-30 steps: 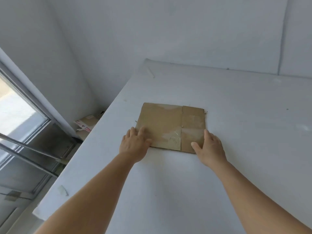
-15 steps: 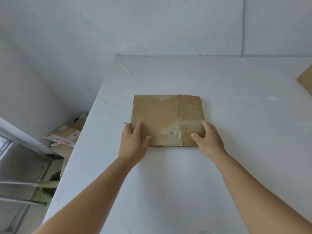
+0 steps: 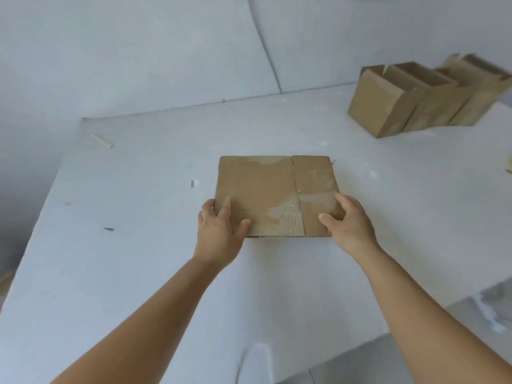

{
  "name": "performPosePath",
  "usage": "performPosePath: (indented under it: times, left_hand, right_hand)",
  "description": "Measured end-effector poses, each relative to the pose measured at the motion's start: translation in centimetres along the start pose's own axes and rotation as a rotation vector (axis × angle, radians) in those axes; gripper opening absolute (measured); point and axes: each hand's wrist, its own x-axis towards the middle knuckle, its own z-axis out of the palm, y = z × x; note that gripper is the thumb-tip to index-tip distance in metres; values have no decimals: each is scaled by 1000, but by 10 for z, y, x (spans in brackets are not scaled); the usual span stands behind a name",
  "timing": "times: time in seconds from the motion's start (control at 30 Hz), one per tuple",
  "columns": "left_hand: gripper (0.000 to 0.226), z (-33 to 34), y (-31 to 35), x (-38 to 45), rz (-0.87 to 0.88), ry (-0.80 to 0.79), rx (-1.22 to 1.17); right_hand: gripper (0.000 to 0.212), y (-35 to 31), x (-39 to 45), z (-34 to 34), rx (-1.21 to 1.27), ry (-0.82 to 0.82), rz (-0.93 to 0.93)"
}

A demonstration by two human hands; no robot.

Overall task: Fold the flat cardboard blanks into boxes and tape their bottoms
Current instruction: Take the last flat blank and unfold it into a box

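Note:
A flat brown cardboard blank [image 3: 266, 187] with old tape patches lies in the middle of the white table [image 3: 138, 259]. My left hand [image 3: 219, 231] grips its near left corner, thumb on top and fingers along the left edge. My right hand [image 3: 347, 225] holds the near right corner, thumb on top and fingers on the right side. The blank rests flat on the table.
A row of folded, open-topped cardboard boxes [image 3: 421, 98] stands at the far right by the wall. A small white stick [image 3: 102, 140] lies at the far left. Small scraps [image 3: 194, 183] dot the table. A yellowish object [image 3: 509, 164] peeks in at the right edge.
The view has swung to the right, bringing the row of folded boxes into sight. Both hands stay on the blank's near corners, with the left fingers now wrapped along its left edge.

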Motion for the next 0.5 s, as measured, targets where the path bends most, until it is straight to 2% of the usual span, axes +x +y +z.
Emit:
performPosePath:
  times: [0.5]
  left_hand:
    - [49, 151, 229, -45, 170, -81, -40]
  right_hand:
    - [65, 180, -1, -217, -7, 156, 82]
